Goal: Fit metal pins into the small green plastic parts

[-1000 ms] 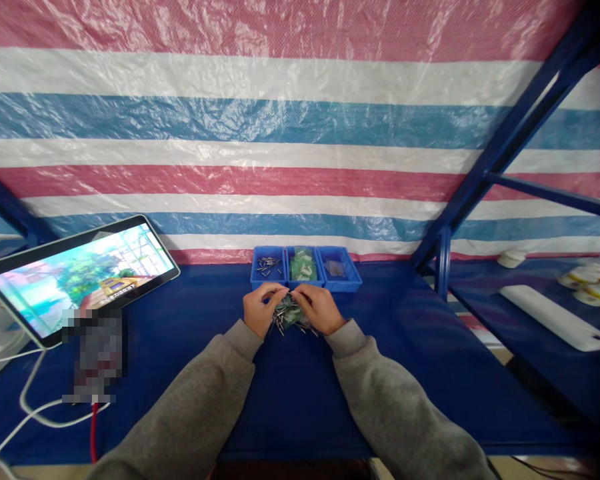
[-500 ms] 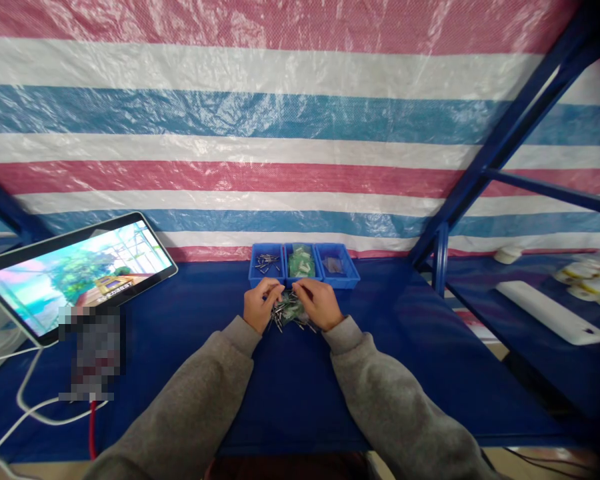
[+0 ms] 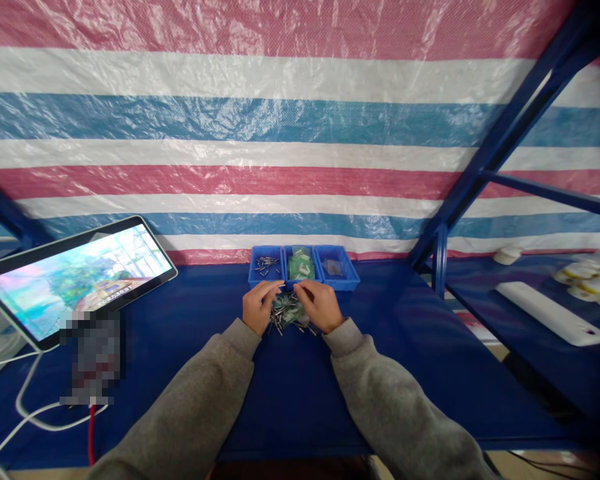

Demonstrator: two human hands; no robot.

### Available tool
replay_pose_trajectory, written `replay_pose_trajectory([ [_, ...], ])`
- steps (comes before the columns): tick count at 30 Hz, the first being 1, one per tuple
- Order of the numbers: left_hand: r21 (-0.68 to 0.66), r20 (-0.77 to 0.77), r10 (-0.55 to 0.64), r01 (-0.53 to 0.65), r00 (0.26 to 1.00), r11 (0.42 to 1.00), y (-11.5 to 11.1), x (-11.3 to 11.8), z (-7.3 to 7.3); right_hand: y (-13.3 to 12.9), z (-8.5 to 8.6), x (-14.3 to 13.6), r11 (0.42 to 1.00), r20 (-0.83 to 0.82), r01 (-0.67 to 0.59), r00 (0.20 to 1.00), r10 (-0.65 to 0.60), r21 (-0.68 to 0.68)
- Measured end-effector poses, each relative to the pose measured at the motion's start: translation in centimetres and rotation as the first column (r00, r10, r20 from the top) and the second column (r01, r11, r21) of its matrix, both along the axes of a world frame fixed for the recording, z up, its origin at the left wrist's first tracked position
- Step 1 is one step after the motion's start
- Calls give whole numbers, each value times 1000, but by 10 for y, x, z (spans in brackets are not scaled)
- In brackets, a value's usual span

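My left hand is closed in a pinch, and a small thin pale piece shows at its fingertips, too small to name. Facing it, my right hand is also pinched closed; what its fingers hold, if anything, is hidden. Below and between both hands lies a heap of thin metal pins mixed with small clear-green plastic packets. Just beyond the fingertips are three joined blue bins: the left bin has loose metal pins, the middle bin green-and-white packets, the right bin a few small clear packets.
A tablet playing a video leans at the left, with a blurred-out object and white cables near it. On the right side table are a white bar and several rolls. A striped sheet hangs behind.
My left fingers have shifted slightly, and a thin pale piece shows more clearly at their tips. My right hand has hardly moved. The view has tilted a little.
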State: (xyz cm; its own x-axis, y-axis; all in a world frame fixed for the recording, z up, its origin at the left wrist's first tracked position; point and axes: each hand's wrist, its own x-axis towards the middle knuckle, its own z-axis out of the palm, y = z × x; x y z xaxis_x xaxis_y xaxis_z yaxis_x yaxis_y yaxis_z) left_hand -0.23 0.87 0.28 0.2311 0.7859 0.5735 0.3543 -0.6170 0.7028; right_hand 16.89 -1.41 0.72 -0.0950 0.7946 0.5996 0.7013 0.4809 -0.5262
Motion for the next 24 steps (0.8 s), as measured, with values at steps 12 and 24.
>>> replay_pose_trajectory([
  [12, -178, 96, -78, 94, 992, 980, -8, 4, -1, -3, -1, -3, 974, -44, -217, 976, 215, -57],
  [24, 206, -65, 157, -141, 985, 968, 13, 2, 20, -3, 3, -2, 992, 18, -116, 993, 117, -38],
])
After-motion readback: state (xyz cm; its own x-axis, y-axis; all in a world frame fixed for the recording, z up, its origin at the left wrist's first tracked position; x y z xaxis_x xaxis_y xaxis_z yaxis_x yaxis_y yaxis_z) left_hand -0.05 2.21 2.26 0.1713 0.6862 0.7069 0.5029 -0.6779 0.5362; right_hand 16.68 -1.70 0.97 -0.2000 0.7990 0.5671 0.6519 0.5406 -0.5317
